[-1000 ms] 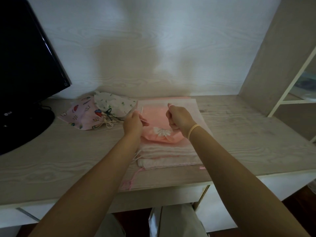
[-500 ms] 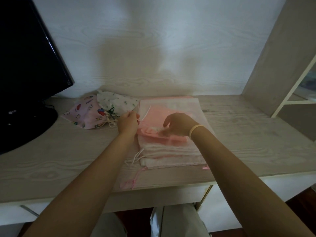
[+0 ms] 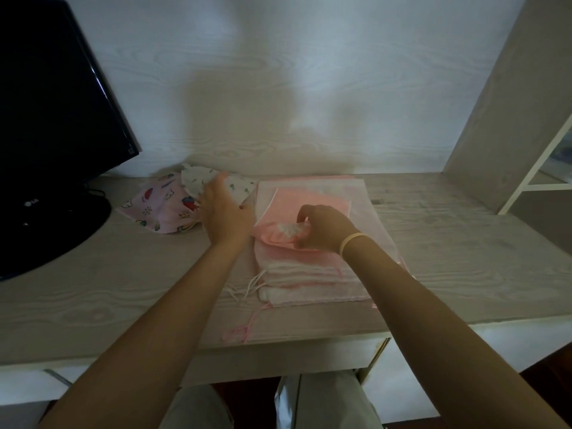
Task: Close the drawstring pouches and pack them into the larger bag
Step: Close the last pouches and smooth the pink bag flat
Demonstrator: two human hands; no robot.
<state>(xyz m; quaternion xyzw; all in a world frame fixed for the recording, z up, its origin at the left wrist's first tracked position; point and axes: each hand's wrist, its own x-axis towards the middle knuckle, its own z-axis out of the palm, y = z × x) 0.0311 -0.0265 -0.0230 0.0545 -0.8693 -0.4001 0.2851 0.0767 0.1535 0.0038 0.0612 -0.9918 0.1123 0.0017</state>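
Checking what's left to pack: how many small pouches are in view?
3: a pink pouch under the right hand, a white pouch and a cartoon pouch by the left hand. More may be hidden.

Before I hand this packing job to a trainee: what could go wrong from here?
The loose white cords by the left forearm and the pink cord at the desk edge could snag. The left hand reaching for the white pouch may drag the printed pouch beneath it.

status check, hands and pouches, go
Left hand open, reaching onto white printed pouch. Right hand holds pink pouch on the large pink bag. Nothing blocking.
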